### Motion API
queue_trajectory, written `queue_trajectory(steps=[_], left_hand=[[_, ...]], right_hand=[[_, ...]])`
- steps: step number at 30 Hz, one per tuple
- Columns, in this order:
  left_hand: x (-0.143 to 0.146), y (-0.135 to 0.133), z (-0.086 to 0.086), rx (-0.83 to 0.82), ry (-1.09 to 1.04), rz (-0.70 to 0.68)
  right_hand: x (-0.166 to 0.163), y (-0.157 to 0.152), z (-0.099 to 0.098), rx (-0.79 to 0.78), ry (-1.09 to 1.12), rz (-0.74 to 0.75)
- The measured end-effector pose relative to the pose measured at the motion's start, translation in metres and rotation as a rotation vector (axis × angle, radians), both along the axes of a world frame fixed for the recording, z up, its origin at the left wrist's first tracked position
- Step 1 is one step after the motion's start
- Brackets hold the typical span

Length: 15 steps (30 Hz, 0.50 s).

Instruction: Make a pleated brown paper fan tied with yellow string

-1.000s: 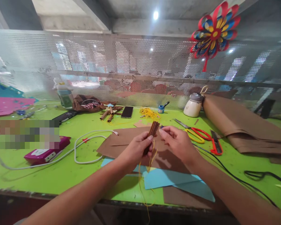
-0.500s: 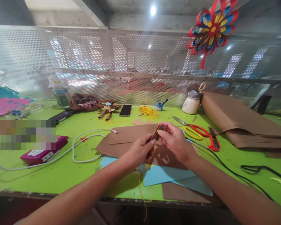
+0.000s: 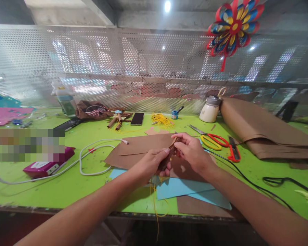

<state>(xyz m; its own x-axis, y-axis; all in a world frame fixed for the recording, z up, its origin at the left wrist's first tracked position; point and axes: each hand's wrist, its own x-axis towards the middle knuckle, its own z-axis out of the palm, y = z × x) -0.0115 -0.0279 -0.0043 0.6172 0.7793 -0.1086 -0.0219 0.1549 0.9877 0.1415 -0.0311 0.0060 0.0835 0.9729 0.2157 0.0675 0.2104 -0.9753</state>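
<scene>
Both hands meet over the middle of the table around a narrow piece of folded brown paper [image 3: 167, 160], whose edges look layered. My left hand [image 3: 157, 160] is closed on its lower part, thumb on top. At the upper end, the fingers of my right hand [image 3: 188, 148] pinch the same piece. Yellow string [image 3: 154, 201] hangs below my left hand over the table's front edge; where it starts is hidden. Under the hands lie a large brown paper sheet [image 3: 136, 145] and light blue paper pieces [image 3: 182, 187].
Scissors [image 3: 212, 140] and a utility knife [image 3: 234, 150] lie right of my hands, near a black cable [image 3: 243, 176]. Behind are a phone [image 3: 137, 119], tangled yellow string [image 3: 162, 119], brown paper rolls [image 3: 118, 123] and a cream bottle [image 3: 209, 109]. A purple power strip [image 3: 50, 165] and white cable [image 3: 80, 164] lie left.
The brown paper piece now shows more of its length between my hands, reaching lower in the left hand. My left fingers have shifted along it. The view has tilted slightly.
</scene>
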Motion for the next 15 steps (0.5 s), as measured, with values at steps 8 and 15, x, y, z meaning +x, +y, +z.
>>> queue_trajectory(steps=[8, 15], left_hand=[[-0.0019, 0.0043, -0.0054, -0.097, -0.076, -0.05], [-0.0002, 0.0041, -0.0078, -0.138, -0.051, -0.05]], right_hand=[[0.0067, 0.0083, -0.0083, -0.03, 0.072, 0.045], [0.0087, 0.0103, -0.0097, -0.042, 0.07, 0.025]])
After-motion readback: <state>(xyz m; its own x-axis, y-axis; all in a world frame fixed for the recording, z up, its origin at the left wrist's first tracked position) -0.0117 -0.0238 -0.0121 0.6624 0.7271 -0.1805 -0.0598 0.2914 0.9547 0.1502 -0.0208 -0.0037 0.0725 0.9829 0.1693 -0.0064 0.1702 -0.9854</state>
